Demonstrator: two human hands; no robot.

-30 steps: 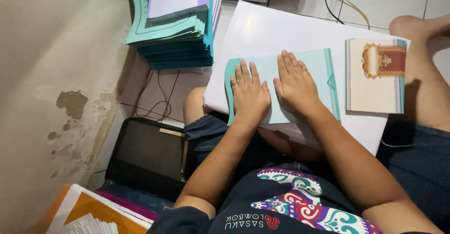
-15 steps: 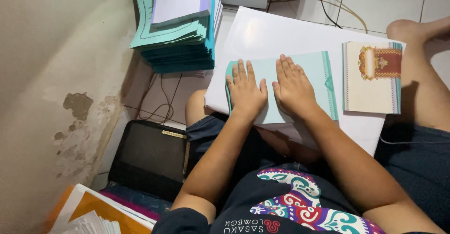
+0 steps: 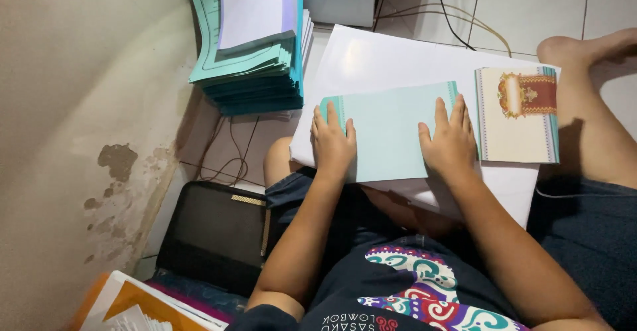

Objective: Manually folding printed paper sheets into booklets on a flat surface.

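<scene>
A pale teal card (image 3: 388,129) lies flat on a large white board (image 3: 391,59) resting across my lap. My left hand (image 3: 332,142) presses its left end with fingers spread. My right hand (image 3: 451,142) presses its right end, palm down. Neither hand grips anything. Just right of the teal card lies a cream card (image 3: 519,113) with a red and gold ornament and a teal striped edge, also on the board.
A tall stack of teal cards (image 3: 255,52) with white sheets on top stands at the upper left on the floor. Cables (image 3: 458,22) run over the tiled floor behind the board. A black bag (image 3: 212,235) sits by the wall at the lower left. My bare foot (image 3: 584,49) is at the right.
My two hands have slid apart along the teal card, from close together near its middle out to its left and right ends. The cream card has not moved.
</scene>
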